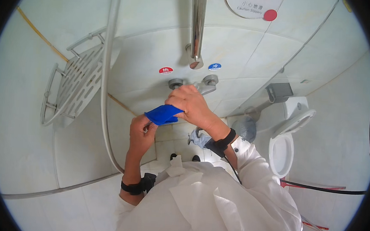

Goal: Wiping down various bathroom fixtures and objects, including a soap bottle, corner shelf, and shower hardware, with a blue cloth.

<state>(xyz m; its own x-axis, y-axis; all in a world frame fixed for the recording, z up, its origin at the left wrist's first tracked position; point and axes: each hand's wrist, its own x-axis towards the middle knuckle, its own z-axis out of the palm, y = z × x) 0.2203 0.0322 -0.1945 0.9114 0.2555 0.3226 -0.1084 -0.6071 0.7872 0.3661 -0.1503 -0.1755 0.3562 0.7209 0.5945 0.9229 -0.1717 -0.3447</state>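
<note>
A folded blue cloth (pixel 163 114) spans the gap between my two hands, in front of the wall-mounted shower mixer. My left hand (pixel 140 135) pinches its lower left end between thumb and fingers. From the right, my right hand (pixel 188 103) closes over the other end, knuckles upward. Behind that hand the mixer body is mostly hidden; its left wall fitting (pixel 175 83) and right wall fitting (pixel 210 80) show. Whether the right fingers also touch the mixer is hidden.
A shower hose (pixel 106 63) hangs at the left, before a slotted metal rack (pixel 80 82). Above the mixer runs a chrome riser pipe (pixel 197 24). A toilet (pixel 281 154) with raised seat stands right, near a bin with a plastic bag (pixel 247 129). A black cable (pixel 323 188) crosses at right.
</note>
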